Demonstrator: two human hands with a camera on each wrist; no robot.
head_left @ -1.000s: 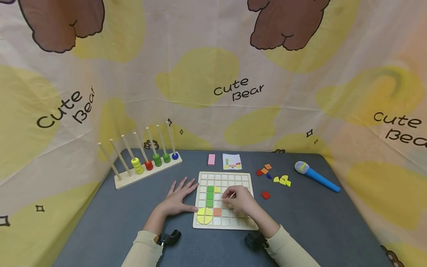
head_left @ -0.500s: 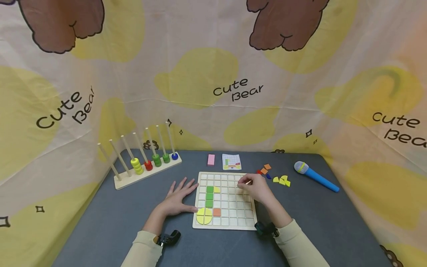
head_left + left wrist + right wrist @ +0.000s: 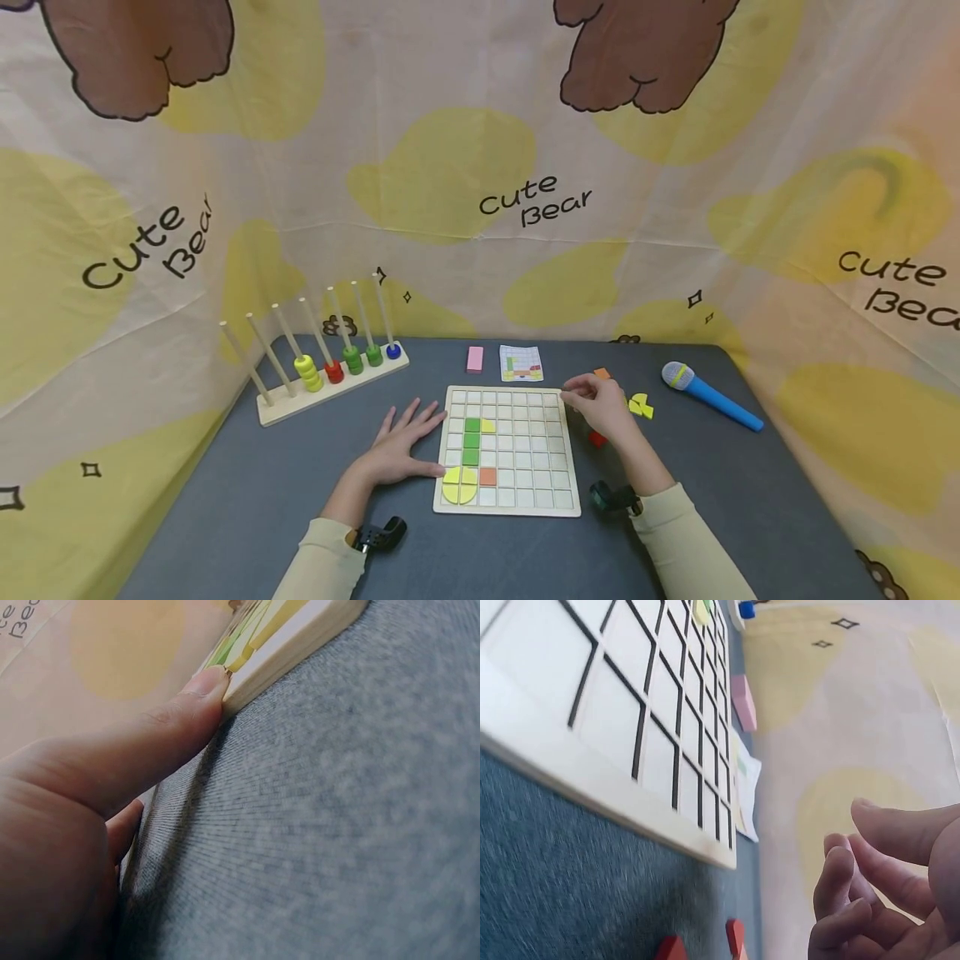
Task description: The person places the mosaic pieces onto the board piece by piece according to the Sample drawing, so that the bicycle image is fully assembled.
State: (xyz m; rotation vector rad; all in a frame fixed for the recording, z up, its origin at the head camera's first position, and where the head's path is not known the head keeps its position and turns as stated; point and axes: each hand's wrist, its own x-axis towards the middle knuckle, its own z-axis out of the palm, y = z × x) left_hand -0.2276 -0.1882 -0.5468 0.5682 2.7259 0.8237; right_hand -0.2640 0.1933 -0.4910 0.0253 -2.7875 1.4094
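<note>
The main difference is at the right hand (image 3: 603,408). A second ago it is over the middle of the gridded board (image 3: 523,459), and half a second ago over the board's upper right; now it is beyond the right edge, near the top corner, above the loose pieces. Its fingers (image 3: 832,879) are released: loosely curled, with the thumb tip apart from the fingertips in the right wrist view.

With that hand away, the white squares it covered are in plain sight. The pieces on the board match the earlier frames: a column of green squares (image 3: 471,441), a yellow piece (image 3: 488,426) beside its top, yellow quarter-circles (image 3: 452,492) at the lower left, and an orange-red square (image 3: 488,477) just to their right.

Right of the board, the hand now hides the blue piece and part of the loose group. An orange piece (image 3: 602,372) shows past the fingers, some yellow pieces (image 3: 639,406) lie beyond the hand, and a red piece (image 3: 597,438), covered half a second ago, shows beside the wrist.

The left hand (image 3: 397,450) has not shifted: released, fingers spread on the tabletop (image 3: 480,554), thumb touching the board's left edge.
</note>
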